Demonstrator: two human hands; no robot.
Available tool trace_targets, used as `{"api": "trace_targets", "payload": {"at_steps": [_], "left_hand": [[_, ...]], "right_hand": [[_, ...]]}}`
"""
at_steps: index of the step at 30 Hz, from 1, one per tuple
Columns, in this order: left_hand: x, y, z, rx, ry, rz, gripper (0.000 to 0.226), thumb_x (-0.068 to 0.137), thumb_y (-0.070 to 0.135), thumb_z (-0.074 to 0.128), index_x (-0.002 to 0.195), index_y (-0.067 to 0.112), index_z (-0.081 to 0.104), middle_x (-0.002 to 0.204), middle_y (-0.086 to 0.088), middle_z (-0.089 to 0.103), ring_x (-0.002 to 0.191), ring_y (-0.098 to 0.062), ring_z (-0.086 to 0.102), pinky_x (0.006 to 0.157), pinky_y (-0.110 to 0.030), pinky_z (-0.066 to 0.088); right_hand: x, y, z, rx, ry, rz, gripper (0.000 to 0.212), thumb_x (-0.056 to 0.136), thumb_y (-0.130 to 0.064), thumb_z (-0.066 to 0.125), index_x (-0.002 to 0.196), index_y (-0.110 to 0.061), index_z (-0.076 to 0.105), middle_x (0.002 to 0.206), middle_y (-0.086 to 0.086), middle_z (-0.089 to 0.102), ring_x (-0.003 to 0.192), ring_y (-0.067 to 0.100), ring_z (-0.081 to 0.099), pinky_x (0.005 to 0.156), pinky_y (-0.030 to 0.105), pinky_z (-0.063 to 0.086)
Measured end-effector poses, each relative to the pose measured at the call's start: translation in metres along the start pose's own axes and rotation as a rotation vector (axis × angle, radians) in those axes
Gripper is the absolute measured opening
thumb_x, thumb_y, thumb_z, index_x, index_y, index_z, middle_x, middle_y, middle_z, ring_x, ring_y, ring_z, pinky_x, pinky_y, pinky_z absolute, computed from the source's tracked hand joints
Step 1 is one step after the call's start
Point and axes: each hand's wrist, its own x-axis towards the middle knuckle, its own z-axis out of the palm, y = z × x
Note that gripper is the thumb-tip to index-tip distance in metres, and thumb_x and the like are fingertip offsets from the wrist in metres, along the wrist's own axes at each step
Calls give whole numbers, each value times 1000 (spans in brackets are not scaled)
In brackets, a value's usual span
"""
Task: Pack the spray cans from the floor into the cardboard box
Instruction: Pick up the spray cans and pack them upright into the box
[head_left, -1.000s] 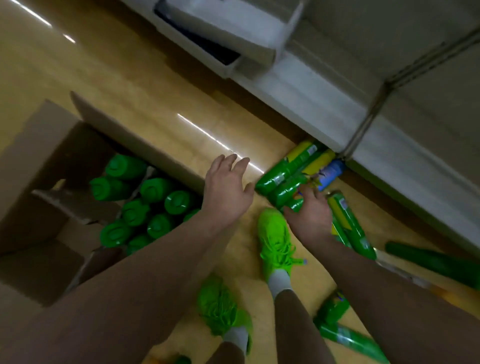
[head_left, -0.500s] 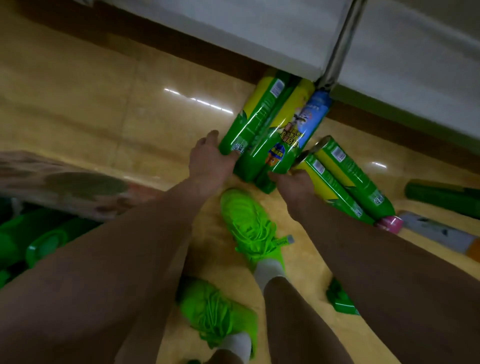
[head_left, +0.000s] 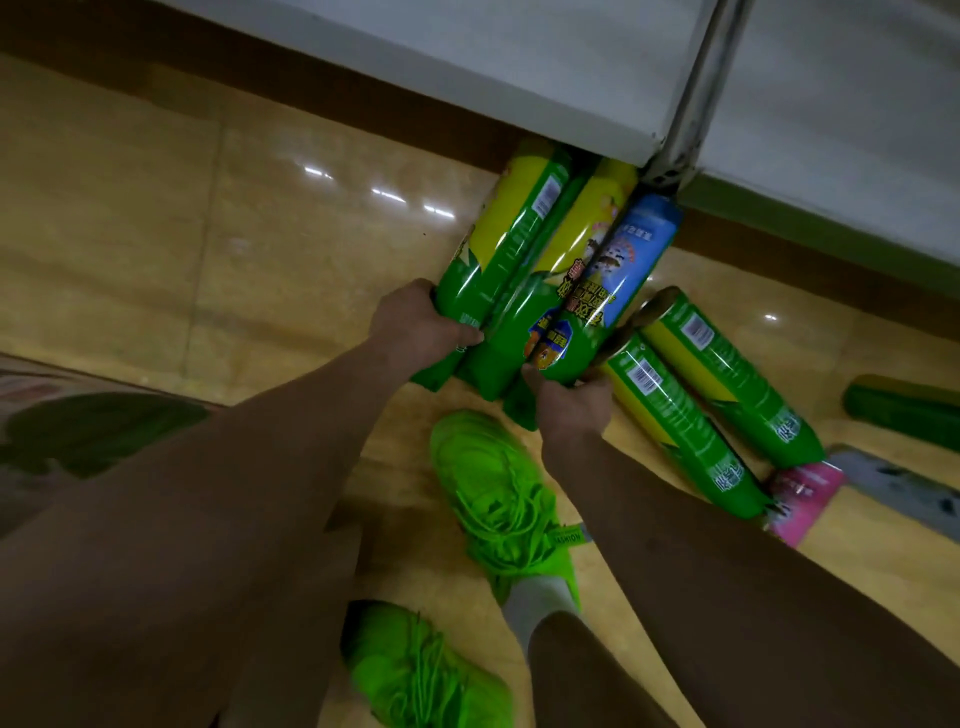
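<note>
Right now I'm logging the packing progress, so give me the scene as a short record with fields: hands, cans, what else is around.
left hand: gripping the left green-and-yellow can
right hand: gripping the bottom of the blue-labelled can
held cluster: three cans side by side, tops toward the white shelf base
loose cans: two green cans on the floor to the right, a pink one beyond
feet: green shoes
box: blurred at the left edge, contents unclear
</note>
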Motion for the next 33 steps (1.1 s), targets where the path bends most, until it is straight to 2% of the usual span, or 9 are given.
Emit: {"api": "trace_targets", "payload": {"at_steps": [5,9,11,13,16,19,23,26,33], "left_hand": [[-34,-2,-10,-26,-54,-58,56,60,46,88,104,20,65,98,2,67,74,-9,60,64,-24,52],[-80,11,-25,-109,-33,-119,74,50,62,79,106,16,67,103,-4,65,85,-20,65,72,-30,57],[-106,20,-36,-193,-34,-166,48,60,55,82,83,18,63,88,-2,64,74,-16,63,59,-24,50],[-131,28,-48,-267,-47,-213,41,66,46,83,72,19,53,79,-2,62,70,-18,63,59,-25,52],[-174,36,-70,-346,-92,-251,43,67,41,83,83,11,57,86,-10,67,76,-27,69,67,-34,59],[-220,38,-95,-335,-64,-215,48,68,43,82,93,11,57,85,-8,64,75,-25,66,62,-29,55],[-286,38,-142,-358,-30,-176,45,68,46,80,91,14,57,95,-9,64,84,-26,66,79,-36,58],[-332,31,-183,-409,17,-141,42,67,43,81,86,13,58,89,-7,64,78,-24,65,75,-34,58],[-438,-41,-280,-567,95,-193,56,66,42,83,108,14,58,92,-8,67,77,-24,68,64,-29,55]], "right_hand": [[-26,2,-15,-45,-37,7,48,62,-36,87,102,-18,69,98,2,71,85,20,68,77,37,59],[-61,-11,-39,-92,52,-37,53,65,-42,82,108,-16,64,97,4,67,92,27,66,85,44,55],[-80,-20,-54,-108,58,-43,55,61,-48,79,103,-14,65,93,5,69,88,29,67,82,44,56],[-103,-30,-71,-159,48,-66,58,55,-53,77,97,-14,69,89,7,71,85,29,68,79,44,57],[-141,-44,-100,-230,33,-123,56,61,-50,80,100,-11,69,93,9,71,89,30,68,80,42,57],[-180,-61,-125,-285,2,-223,54,68,-44,81,106,-9,66,95,8,69,92,30,67,80,38,55],[-245,-89,-146,-358,-49,-388,45,67,-43,80,99,-14,65,93,7,70,87,30,67,72,35,54],[-300,-106,-150,-405,-94,-474,49,64,-49,78,97,-14,65,89,7,70,84,30,67,72,38,56],[-428,-121,-123,-553,-190,-691,53,61,-50,81,96,-12,65,84,9,69,79,32,68,71,46,58]]}}
